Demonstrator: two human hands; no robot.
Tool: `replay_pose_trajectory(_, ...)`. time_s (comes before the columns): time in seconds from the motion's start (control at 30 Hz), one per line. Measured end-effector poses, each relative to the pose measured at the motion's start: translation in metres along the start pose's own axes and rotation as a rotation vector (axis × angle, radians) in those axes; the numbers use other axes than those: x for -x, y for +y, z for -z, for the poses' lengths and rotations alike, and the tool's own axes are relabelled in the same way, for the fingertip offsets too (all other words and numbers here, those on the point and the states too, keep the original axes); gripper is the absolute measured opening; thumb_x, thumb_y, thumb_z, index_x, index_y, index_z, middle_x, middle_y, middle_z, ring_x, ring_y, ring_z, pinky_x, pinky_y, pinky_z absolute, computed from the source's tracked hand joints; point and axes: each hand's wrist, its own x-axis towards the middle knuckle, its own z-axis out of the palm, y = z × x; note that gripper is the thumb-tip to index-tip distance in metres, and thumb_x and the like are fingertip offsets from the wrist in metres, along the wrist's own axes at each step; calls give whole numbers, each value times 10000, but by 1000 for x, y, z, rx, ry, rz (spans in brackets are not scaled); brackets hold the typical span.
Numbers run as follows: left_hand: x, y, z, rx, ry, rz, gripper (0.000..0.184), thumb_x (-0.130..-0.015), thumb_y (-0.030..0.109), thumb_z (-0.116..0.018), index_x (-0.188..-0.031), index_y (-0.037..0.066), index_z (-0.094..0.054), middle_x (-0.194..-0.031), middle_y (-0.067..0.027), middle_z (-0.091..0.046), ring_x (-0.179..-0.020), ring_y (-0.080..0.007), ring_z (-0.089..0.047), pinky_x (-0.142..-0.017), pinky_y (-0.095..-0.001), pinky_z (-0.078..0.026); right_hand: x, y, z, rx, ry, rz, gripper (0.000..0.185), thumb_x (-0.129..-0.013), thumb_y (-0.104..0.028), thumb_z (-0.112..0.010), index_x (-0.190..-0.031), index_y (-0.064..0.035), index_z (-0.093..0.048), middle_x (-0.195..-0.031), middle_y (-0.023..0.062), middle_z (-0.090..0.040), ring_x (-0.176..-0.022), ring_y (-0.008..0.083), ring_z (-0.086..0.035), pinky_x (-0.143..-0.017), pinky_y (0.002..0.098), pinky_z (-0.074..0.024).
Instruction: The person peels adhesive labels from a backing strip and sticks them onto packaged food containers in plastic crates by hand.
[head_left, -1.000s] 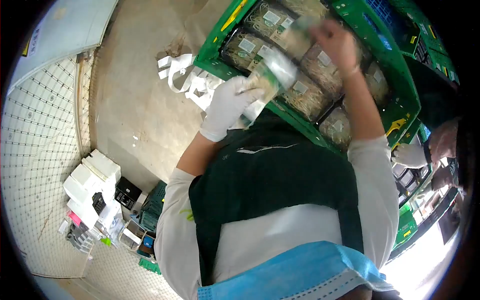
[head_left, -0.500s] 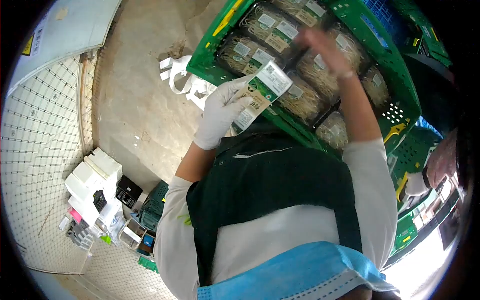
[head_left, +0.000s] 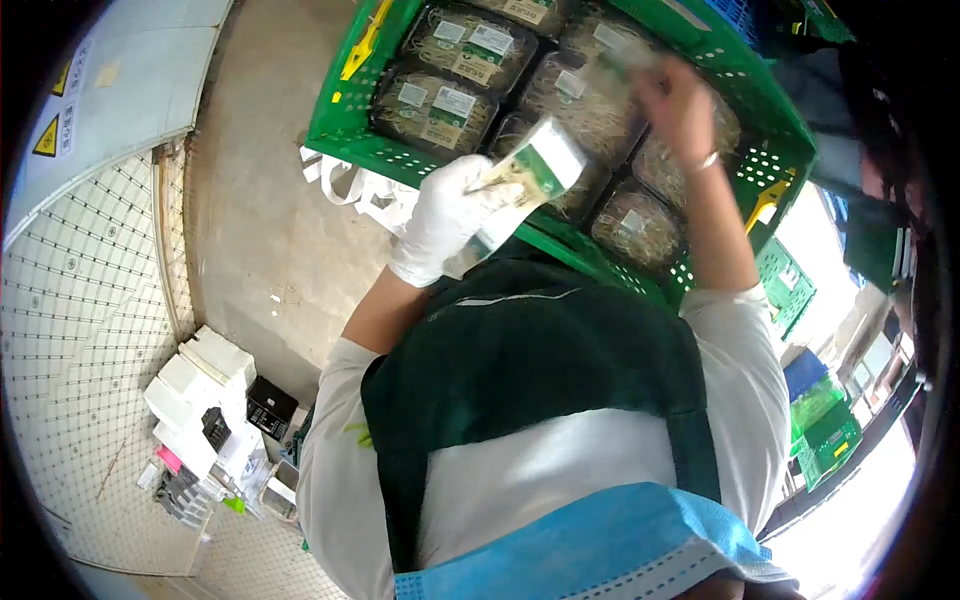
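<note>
My left hand [head_left: 450,212], in a white glove, is closed around a stack of green, white and tan labels [head_left: 540,170] in front of the crate. Bare and blurred, my right hand [head_left: 680,108] is above the packs on the crate's right side, with a smeared label-like piece [head_left: 630,58] at its fingertips. The green crate [head_left: 345,152] holds several black trays of pale stringy food under clear film. Packs on the left, such as this one [head_left: 435,108], bear a white sticker and a green and tan label. A front pack [head_left: 637,222] shows only a small white sticker.
White straps [head_left: 375,195] lie on the floor [head_left: 270,130] left of the crate. White boxes [head_left: 200,385] and a black box [head_left: 270,405] stand at the lower left. Another green crate [head_left: 832,440] is at the right, and a white panel [head_left: 110,90] is at the upper left.
The crate appears further left in view. My right hand, away from the left packs, is now over the right side with a blurred piece at its fingers. My left hand still holds the labels.
</note>
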Motion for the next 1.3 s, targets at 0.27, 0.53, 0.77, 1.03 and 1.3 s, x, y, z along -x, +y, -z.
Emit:
replay_pose_trajectory(0.27, 18, -20, 4, 79, 204, 175, 56, -776, 25, -558, -823, -5, -564, -756, -25, -588, -650, -48, -529, -585, -186, -436, -53, 145, -92, 540, 25, -44, 530, -780, -409, -499, -1164, -71, -360, -1128, 212, -425, -968, 367, -472, -746, 473, -433)
replay_pose_trajectory(0.53, 20, -21, -10, 277, 168, -60, 214, -768, 6, -543, -980, -14, -523, -891, -40, -578, -803, -94, -535, -712, -219, -434, 51, -3, -29, -906, -675, 83, 343, -773, -275, -601, -996, -29, -519, -905, 67, -561, -882, 142, -516, -806, 273, -401)
replay_pose_trajectory(0.77, 28, -14, -24, 48, 85, -191, 130, -757, 59, -601, -864, -7, -567, -801, -24, -597, -711, -86, -522, -637, -227, -426, 114, -56, -29, -634, -379, 296, 183, -709, -81, -628, -878, -36, -576, -711, 112, -603, -608, 208, -591, -549, 281, -460)
replay_pose_trajectory(1.03, 49, -51, 15, -131, 151, -52, 104, -743, 82, -622, -787, -2, -580, -706, -27, -579, -597, -61, -500, -522, -207, -406, 32, 71, -69, 103, -4, 208, 359, -717, -256, -609, -990, -45, -509, -820, 144, -576, -763, 266, -566, -633, 356, -460)
replay_pose_trajectory(1.3, 62, -59, 22, 141, 250, 55, 129, -765, 8, -555, -887, -25, -574, -785, -35, -590, -669, -57, -535, -588, -187, -437, 51, 100, -123, 590, 80, 160, 597, -757, -442, -505, -1244, -142, -333, -1243, 104, -353, -1112, 284, -354, -866, 422, -312)
